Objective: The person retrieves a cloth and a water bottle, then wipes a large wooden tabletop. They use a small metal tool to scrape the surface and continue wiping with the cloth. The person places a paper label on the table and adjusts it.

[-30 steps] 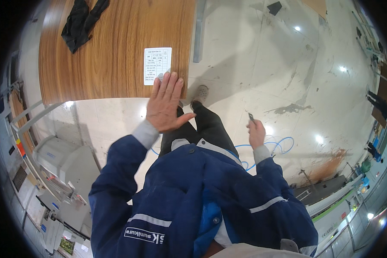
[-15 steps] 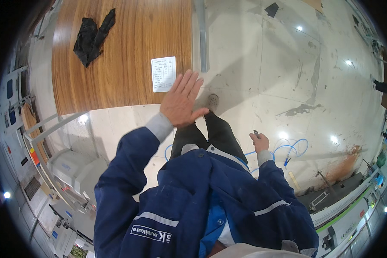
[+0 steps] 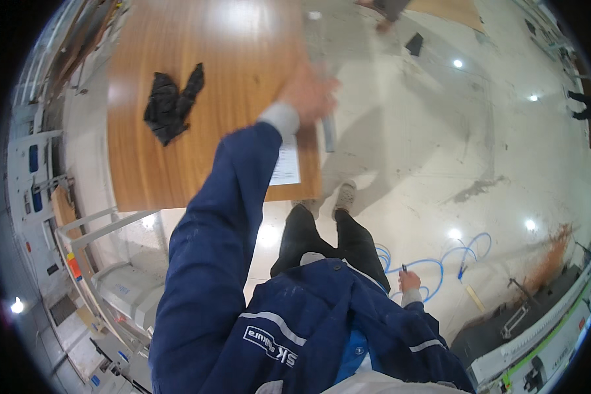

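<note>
A wood-grain panel [image 3: 243,85] lies in front of me on the left. Over its right edge stretches my left hand [image 3: 307,95], blurred by motion, with its fingers loosely apart and nothing visible in them. Under that wrist, a white printed sheet [image 3: 286,165] rests on the panel's near right corner, partly hidden by my sleeve. A crumpled black cloth [image 3: 171,105] lies farther left on the wood. Down at my right side, my right hand [image 3: 410,281] is closed round a small dark tool [image 3: 404,268]; its exact kind is too small to make out.
Alongside the panel's right edge runs a grey metal bar [image 3: 328,131]. A blue hose [image 3: 466,253] coils on the floor at my right. Left of me stands a grey metal frame [image 3: 98,226]. Another person's hand [image 3: 383,26] shows at the far edge, near a dark scrap [image 3: 414,44].
My left hand has moved forward and right, from beside the sheet to the panel's right edge. The view has shifted, and another person's hand has appeared at the top. My right hand still holds the tool.
</note>
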`<state>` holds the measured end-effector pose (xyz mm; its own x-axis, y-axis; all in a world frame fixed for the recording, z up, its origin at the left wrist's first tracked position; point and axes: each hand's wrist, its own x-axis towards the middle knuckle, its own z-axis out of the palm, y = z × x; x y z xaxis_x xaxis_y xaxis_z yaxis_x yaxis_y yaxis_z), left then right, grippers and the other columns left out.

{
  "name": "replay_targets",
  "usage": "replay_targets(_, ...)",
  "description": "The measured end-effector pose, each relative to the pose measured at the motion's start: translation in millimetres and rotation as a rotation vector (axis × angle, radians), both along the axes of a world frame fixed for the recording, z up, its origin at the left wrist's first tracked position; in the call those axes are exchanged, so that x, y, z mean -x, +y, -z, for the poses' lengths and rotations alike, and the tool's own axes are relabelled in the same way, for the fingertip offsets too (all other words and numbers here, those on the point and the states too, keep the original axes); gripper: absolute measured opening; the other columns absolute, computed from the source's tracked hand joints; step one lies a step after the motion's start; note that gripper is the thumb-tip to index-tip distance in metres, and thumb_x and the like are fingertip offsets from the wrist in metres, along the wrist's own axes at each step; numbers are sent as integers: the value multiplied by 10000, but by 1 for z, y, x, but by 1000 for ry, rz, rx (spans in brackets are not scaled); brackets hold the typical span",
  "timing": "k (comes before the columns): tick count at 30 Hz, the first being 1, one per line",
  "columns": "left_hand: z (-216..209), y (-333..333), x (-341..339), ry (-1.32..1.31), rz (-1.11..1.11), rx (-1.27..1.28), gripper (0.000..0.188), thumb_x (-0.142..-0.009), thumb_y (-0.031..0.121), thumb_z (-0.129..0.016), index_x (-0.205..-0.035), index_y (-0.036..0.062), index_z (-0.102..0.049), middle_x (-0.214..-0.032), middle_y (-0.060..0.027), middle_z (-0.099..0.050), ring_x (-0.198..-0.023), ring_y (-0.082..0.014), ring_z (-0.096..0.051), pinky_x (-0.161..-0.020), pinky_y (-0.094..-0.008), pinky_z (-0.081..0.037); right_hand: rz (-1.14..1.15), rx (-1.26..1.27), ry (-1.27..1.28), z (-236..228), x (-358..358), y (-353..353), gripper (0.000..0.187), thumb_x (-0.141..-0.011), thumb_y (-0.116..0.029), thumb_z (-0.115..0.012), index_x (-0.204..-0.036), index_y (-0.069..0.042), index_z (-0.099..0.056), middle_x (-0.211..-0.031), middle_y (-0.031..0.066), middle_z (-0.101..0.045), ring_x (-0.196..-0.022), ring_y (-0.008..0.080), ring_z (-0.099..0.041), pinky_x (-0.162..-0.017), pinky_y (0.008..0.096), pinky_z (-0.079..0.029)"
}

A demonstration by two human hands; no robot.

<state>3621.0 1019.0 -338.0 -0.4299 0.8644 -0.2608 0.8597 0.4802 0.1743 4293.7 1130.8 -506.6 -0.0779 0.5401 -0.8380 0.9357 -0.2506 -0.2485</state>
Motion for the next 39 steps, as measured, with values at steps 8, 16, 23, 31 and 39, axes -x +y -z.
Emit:
replay_targets(8,-33,-236,61,505,-1159,-268,835,-819,562,-689,-1441,54,-459,-1520,-259,-366,-1448,-424,-243,-1184,-532,-166,352,-15,-151,-11,23,-78,342,-822,-293,-776,-709,-30,-588,-596,81,-587,-463,164,-527,-400,353,-416)
replay_targets(16,37,-77,129,310,-154,-460,634,-977,437,-491,-1465,43,-401,-1566,-228,-313,-1475,-403,-226,-1203,-526,-160,338,-57,-214,-16,55,-217,350,-813,-315,-759,-766,21,-671,-640,110,-653,-508,189,-594,-456,355,-458)
replay_targets(23,16,30,191,246,-75,-375,584,-989,389,-487,-1466,61,-405,-1571,-227,-308,-1475,-396,-237,-1209,-503,-169,637,-126,-176,-20,79,-292,300,-851,-267,-716,-796,26,-673,-656,118,-657,-486,193,-591,-470,365,-470)
replay_targets(31,19,-60,24,-26,383,-335,535,-959,328,-553,-1441,124,-447,-1544,-153,-376,-1481,-351,-239,-1222,-498,-151,60,-407,-170,12,106,-278,418,-869,-419,-610,-819,-10,-684,-753,210,-672,-712,388,-644,-659,498,-472)
replay_targets(39,-2,-109,-120,-139,633,-289,438,-914,314,-620,-1312,143,-550,-1395,-110,-503,-1428,-327,-319,-1216,-525,-154,605,-310,372,-29,185,-201,309,-955,-322,-587,-979,-32,-692,-772,64,-678,-667,134,-615,-586,292,-464)
